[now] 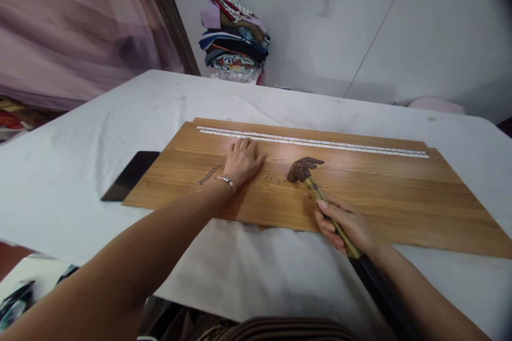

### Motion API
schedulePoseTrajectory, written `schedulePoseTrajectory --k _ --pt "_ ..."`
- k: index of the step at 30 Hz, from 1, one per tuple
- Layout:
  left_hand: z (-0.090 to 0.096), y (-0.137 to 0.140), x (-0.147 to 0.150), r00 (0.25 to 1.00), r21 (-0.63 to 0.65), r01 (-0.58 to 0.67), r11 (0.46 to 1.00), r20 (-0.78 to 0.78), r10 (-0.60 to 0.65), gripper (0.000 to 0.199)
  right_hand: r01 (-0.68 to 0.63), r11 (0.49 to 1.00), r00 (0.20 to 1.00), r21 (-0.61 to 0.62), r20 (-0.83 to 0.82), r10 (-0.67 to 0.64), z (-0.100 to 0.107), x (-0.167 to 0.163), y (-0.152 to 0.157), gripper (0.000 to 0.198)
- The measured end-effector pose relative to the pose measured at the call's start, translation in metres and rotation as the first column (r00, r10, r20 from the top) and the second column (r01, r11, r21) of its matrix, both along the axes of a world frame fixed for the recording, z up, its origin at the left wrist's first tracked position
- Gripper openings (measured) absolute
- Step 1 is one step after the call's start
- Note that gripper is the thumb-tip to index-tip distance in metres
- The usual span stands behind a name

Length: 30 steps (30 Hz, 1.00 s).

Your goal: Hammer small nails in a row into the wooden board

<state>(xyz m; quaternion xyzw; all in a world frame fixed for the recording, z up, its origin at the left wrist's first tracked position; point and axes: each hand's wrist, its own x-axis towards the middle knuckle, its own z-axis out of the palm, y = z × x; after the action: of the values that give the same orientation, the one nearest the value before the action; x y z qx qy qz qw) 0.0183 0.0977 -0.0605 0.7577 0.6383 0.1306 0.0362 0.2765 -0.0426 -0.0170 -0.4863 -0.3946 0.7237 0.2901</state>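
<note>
My right hand (342, 221) is wrapped round the handle of a claw hammer (316, 192). Its rusty brown head is over the wooden board (384, 192), by a row of small nail heads and holes (272, 177). Whether the head touches the board I cannot tell. My left hand (243, 162) lies flat on the board with its fingers spread, left of that row. A few loose nails (209, 173) lie on the wood beside my left wrist. Two white measuring strips (312, 143) run along the far side of the board.
The board rests on a table with a white cover (92, 133). A dark flat device (132, 176) lies at the board's left end. Folded clothes (236, 37) are stacked at the back against a pale wall. A pink curtain (80, 26) hangs at the left.
</note>
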Motion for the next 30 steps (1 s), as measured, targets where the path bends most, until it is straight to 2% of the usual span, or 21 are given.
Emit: schedulePoseTrajectory --k 4,17,30 --pt "0.0005 0.0005 0.0005 1.0 0.009 -0.003 1.0 -0.008 0.003 0.041 -0.006 1.0 1.0 0.012 0.018 0.006 -0.0016 0.0005 0.0001 0.057" --pt "-0.0013 0.0022 0.0002 1.0 0.014 -0.01 1.0 -0.023 0.01 0.04 -0.018 0.999 1.0 0.032 -0.008 0.018 -0.0041 0.0004 0.0005 0.051" --pt "-0.0001 0.0015 0.0005 0.999 0.018 -0.012 1.0 -0.031 0.013 0.04 -0.061 0.996 0.998 0.059 0.011 0.06 -0.0089 0.0014 0.003 0.057"
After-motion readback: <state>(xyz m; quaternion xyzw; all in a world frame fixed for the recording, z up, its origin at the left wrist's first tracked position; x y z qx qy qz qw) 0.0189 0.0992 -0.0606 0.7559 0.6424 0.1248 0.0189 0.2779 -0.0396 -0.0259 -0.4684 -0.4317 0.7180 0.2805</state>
